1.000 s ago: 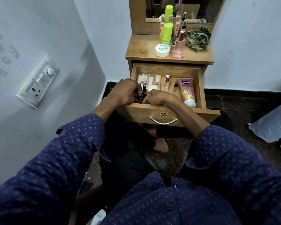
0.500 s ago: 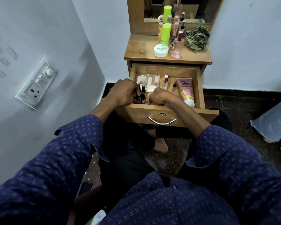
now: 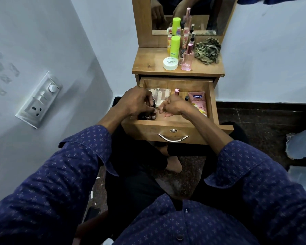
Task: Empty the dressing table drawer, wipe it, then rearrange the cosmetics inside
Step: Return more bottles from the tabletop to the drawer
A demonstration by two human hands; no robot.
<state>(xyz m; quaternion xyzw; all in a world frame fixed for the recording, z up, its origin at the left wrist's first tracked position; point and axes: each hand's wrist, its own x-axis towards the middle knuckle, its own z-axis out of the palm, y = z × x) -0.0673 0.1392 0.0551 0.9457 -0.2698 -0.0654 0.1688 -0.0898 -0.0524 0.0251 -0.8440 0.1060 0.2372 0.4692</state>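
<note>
The wooden drawer [image 3: 168, 124] of the dressing table is pulled out. Inside lie a clear case [image 3: 160, 96] of pale sticks, a small pink-capped bottle [image 3: 176, 91] and a pink lotion tube [image 3: 199, 103] along the right side. My left hand [image 3: 136, 101] is curled over several small dark nail polish bottles [image 3: 29, 114] [image 3: 153, 114] at the drawer's front left. My right hand [image 3: 173, 106] hovers beside it, fingers loosely bent, holding nothing that I can see.
On the tabletop [image 3: 148, 66] stand a white round jar [image 3: 170, 63], a green bottle [image 3: 175, 46], a pink glass perfume bottle [image 3: 186, 59] and a crumpled camouflage cloth [image 3: 208, 50]. A mirror [image 3: 201, 15] rises behind. A wall switchboard [image 3: 39, 99] is to the left.
My hands have drawn apart. The right hand has lifted slightly and loosened, while the left stays curled over the small dark bottles at the front left.
</note>
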